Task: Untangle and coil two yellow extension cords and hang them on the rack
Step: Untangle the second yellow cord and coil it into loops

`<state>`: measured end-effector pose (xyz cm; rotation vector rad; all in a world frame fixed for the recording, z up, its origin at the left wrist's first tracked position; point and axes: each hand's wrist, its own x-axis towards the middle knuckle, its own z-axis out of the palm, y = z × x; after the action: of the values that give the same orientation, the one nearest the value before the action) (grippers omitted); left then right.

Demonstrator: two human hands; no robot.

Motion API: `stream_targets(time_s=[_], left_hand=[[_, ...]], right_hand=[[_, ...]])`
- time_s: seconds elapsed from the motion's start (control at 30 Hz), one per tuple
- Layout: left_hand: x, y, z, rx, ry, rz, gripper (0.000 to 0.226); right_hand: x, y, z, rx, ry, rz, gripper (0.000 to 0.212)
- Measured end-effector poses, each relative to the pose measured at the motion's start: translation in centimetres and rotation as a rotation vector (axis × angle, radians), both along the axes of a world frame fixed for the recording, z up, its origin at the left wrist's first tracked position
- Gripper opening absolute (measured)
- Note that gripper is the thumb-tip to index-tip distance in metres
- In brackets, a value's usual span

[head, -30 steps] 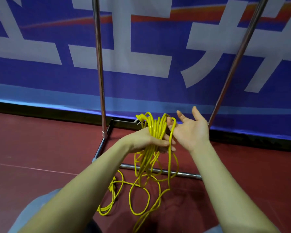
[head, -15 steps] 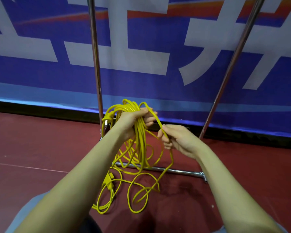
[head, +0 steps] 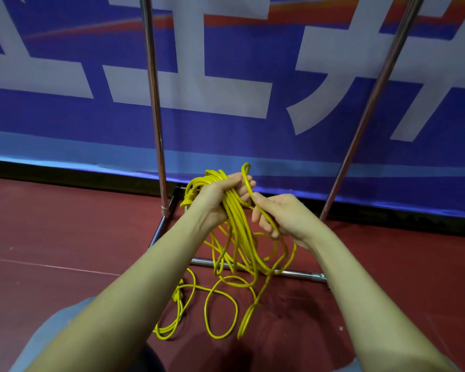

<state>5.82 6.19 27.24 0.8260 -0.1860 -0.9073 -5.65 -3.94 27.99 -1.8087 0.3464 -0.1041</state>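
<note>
My left hand (head: 220, 194) grips a bundle of yellow cord loops (head: 239, 224) that hang down from the fist. My right hand (head: 279, 213) pinches a single yellow strand, and its loop stands up beside the left fingers. Loose yellow cord (head: 220, 310) trails in tangled loops on the red floor below, with a plug (head: 178, 294) among them. The metal rack (head: 156, 130) rises just behind my hands; its top is out of view.
The rack's second upright (head: 371, 103) slants at the right, and its base bar (head: 295, 273) lies on the floor under the hanging loops. A blue banner wall (head: 226, 135) closes the back. My knees show at the bottom edge.
My right hand has brought a strand up to the bundle in the left hand, raising a fresh loop beside its fingers. The loops on the floor have shifted slightly.
</note>
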Motion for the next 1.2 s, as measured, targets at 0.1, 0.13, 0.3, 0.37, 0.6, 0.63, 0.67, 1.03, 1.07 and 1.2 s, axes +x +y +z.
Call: stream_targets(time_s=[0.1,0.13,0.3,0.37,0.6,0.63,0.67,1.03,1.07,1.2], left_hand=[[1.0,0.3,0.6,-0.027,0.027,0.013,0.018],[1.1,0.4,0.7,-0.006,0.008,-0.008,0.019],[0.0,0.5,0.0,0.091,-0.141,-0.127,0.017],[-0.2,0.6,0.0,0.047,-0.132,-0.155,0.020],[0.2,0.4,0.9,-0.092,0.015,-0.059,0.022],[0.4,0.4,1.0,-0.116,0.048,-0.017,0.021],[0.5,0.3,1.1,-0.141,0.078,0.025,0.020],[0.2,0.6,-1.1,0.158,-0.101,-0.104,0.019],[-0.2,0.5,-1.4,0.184,-0.129,-0.156,0.021],[-1.4,0.6,-1.9,0.201,-0.187,-0.310,0.022]], right_hand=[[-0.5,-0.2,-0.2,0.047,-0.019,0.004,0.046],[-0.6,-0.3,-0.3,0.071,-0.039,-0.015,0.046],[-0.4,-0.2,-0.3,0.109,-0.037,-0.064,0.047],[-0.2,0.0,-0.5,0.121,-0.029,-0.050,0.047],[-0.1,-0.2,-0.6,0.172,-0.004,-0.006,0.046],[-0.2,-0.5,-0.8,0.167,0.016,0.003,0.045],[-0.3,-0.9,-1.1,0.146,0.041,0.010,0.045],[0.3,-1.4,-0.7,0.381,-0.208,-0.148,0.036],[0.5,-1.2,-0.1,0.487,-0.257,-0.170,0.035],[1.1,-1.2,1.6,0.908,-0.362,-0.224,0.028]])
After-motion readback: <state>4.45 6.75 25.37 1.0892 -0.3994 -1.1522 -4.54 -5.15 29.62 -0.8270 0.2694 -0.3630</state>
